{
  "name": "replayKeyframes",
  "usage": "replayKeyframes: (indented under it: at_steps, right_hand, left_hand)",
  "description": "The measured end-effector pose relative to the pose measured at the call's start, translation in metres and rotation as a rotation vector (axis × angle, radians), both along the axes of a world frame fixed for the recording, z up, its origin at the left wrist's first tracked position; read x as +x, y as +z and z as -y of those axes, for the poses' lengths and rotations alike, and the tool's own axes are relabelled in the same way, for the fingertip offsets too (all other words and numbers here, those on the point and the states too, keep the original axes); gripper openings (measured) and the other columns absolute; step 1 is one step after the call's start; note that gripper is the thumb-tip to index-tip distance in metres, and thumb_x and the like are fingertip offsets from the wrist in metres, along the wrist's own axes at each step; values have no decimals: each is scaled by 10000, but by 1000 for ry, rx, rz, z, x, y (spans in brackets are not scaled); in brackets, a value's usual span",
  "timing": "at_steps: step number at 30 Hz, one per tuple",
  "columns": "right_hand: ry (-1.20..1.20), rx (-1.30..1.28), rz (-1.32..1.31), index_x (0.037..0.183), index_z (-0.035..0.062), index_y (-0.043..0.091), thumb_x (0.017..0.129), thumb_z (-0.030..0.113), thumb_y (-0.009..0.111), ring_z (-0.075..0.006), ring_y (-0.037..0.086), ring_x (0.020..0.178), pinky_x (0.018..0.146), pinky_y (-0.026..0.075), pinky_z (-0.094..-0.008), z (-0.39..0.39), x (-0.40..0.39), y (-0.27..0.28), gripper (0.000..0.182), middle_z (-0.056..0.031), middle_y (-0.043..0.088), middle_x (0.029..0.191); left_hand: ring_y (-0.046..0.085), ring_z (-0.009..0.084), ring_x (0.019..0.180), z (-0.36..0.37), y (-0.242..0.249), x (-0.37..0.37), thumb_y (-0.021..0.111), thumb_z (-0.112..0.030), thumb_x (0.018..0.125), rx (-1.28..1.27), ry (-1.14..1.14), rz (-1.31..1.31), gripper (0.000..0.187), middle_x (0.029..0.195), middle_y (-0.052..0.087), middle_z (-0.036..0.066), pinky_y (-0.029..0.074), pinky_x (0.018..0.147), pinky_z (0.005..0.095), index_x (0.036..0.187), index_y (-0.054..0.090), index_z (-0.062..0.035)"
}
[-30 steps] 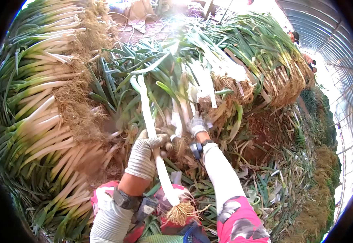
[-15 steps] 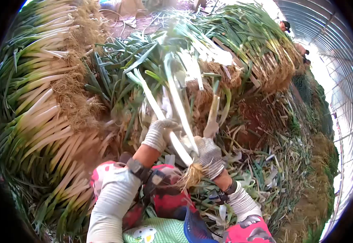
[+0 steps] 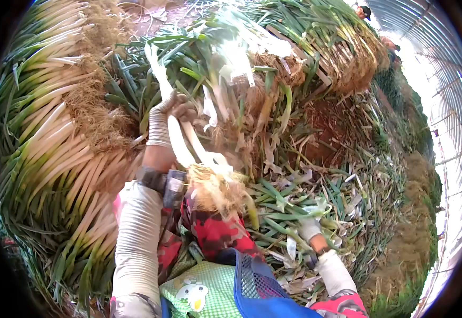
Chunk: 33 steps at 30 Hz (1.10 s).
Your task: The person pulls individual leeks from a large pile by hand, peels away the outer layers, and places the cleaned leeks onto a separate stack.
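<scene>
My gloved left hand [image 3: 170, 116] is wrapped round the white stems of green onions [image 3: 180, 142], left of centre. Their leaves point up and away, and their shaggy roots [image 3: 215, 191] hang over my knee. Lower right, my gloved right hand [image 3: 310, 229] is low over the heap of stripped leaves [image 3: 284, 214]. Some leaves and pale skins lie against it, and its fingers are too hidden to tell whether they hold anything.
A long row of clean onions [image 3: 56, 153] lies along the left side, roots inward. Uncleaned onions [image 3: 353, 53] are piled at the top right. People's heads [image 3: 363, 11] show at the far right edge, beside the curved wall [image 3: 443, 79].
My left hand has moved up and left with the onions, whose roots now hang nearer my knee. My right hand has left the onion stems and moved down and right to the leaf heap.
</scene>
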State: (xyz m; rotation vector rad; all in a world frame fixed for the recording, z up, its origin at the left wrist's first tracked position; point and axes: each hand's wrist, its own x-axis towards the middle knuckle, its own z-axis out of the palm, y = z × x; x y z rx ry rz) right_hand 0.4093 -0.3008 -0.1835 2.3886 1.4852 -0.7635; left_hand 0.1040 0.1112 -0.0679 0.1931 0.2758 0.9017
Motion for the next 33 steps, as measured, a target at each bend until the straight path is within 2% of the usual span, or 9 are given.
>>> replayKeyframes:
  at_steps: [4, 6, 10, 13, 18, 20, 23, 28, 33]
  right_hand:
    - [-248, 129, -142, 1370, 40, 326, 739, 237, 675, -359, 475, 1168, 980, 395, -369, -38, -11, 33, 747, -226, 456, 1298]
    - [49, 547, -267, 1393, 25, 262, 672, 241, 740, -332, 481, 1170, 970, 404, -379, -108, -40, 44, 892, -217, 401, 1360]
    - [185, 652, -1017, 1426, 56, 182, 749, 161, 686, -212, 553, 1080, 894, 453, -304, -235, -127, 117, 850, -178, 418, 1361]
    - [12, 275, -1704, 1295, -26, 431, 859, 145, 589, -130, 553, 952, 844, 448, -254, -262, -148, 86, 494, -110, 571, 1175]
    - [190, 460, -772, 1223, 50, 538, 865, 129, 542, -153, 611, 789, 744, 488, -276, -158, -83, 73, 367, -95, 659, 922]
    - [31, -150, -104, 1264, 152, 518, 884, 192, 519, -261, 635, 873, 812, 493, -357, -82, -16, 27, 382, -183, 639, 1014]
    - [-125, -220, 227, 1381, 115, 333, 838, 284, 576, -334, 572, 1046, 921, 440, -422, -19, 15, 18, 618, -214, 509, 1245]
    - [167, 921, -577, 1296, 27, 417, 717, 122, 666, -311, 653, 761, 649, 534, -348, -161, -114, 96, 638, -222, 607, 1044]
    - [646, 905, -571, 1033, 44, 606, 703, 42, 595, -313, 640, 713, 587, 512, -371, -224, -145, 124, 330, -166, 640, 880]
  left_hand:
    - [373, 93, 507, -10, -13, -1, 539, -191, 905, 10, -136, 320, 232, 607, 386, -10, 339, 510, 238, 743, 450, -50]
    - [361, 94, 497, -8, -13, 11, 516, -187, 918, -17, -110, 315, 247, 606, 377, -6, 324, 498, 235, 726, 432, -56]
    - [367, 94, 503, -4, -15, 21, 520, -184, 915, -3, -51, 333, 237, 609, 382, -8, 328, 486, 238, 737, 430, -55]
    - [377, 95, 487, -11, -12, 16, 525, -191, 915, -76, -65, 416, 236, 628, 395, -5, 328, 486, 236, 748, 431, -52]
    - [380, 88, 489, -41, -16, -16, 529, -185, 916, 12, 78, 279, 213, 644, 408, -6, 337, 492, 236, 775, 448, -47]
    - [388, 90, 517, -43, -8, -24, 542, -183, 911, 89, 138, 268, 197, 661, 410, -16, 347, 509, 228, 793, 459, -49]
    - [393, 89, 539, -30, -12, -8, 554, -191, 905, 3, 31, 264, 198, 676, 415, -23, 355, 525, 228, 791, 463, -56]
    - [472, 153, 545, -13, -41, 28, 644, -244, 831, -5, 51, -146, 218, 634, 486, 10, 427, 538, 286, 807, 524, -64]
    - [418, 116, 496, -9, -30, 16, 596, -192, 869, -14, 89, -138, 171, 591, 414, -28, 389, 491, 252, 787, 498, -79]
